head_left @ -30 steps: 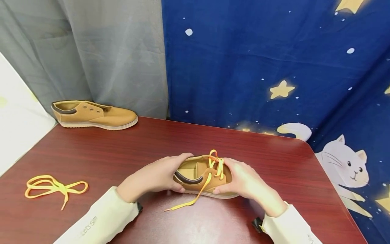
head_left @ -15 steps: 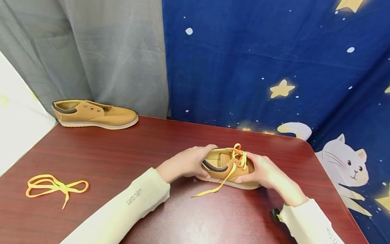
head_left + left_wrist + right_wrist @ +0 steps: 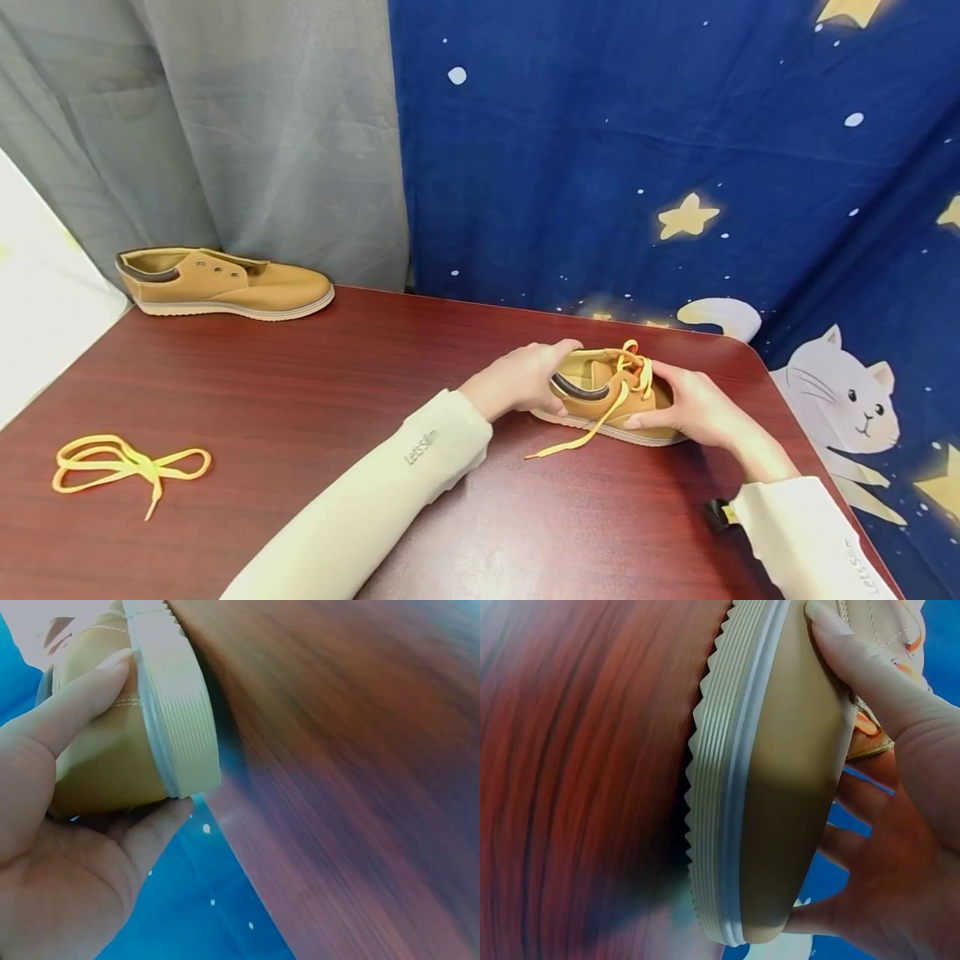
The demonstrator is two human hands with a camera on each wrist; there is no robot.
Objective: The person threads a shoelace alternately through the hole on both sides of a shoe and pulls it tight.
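The tan shoe [image 3: 600, 405] with yellow laces [image 3: 611, 410] is on the right half of the table in the head view, toe to the right. My left hand [image 3: 525, 379] grips its heel end, thumb on the near side, as the left wrist view also shows on the heel [image 3: 105, 765]. Around the front part curls my right hand [image 3: 701, 407], its thumb on the near side; in the right wrist view its fingers reach over the far side of the toe [image 3: 795, 795]. One lace end trails down in front of the shoe.
A second tan shoe [image 3: 225, 285], with no lace in its eyelets, stands at the table's back left by the grey curtain [image 3: 300, 125]. A bundled yellow lace [image 3: 131, 467] lies at the left. The blue curtain [image 3: 562, 167] hangs behind the table [image 3: 337, 367].
Both hands have moved right and slightly toward the back of the table, carrying the laced shoe between them. Its trailing lace moved along. The other shoe and the bundled lace stayed in place.
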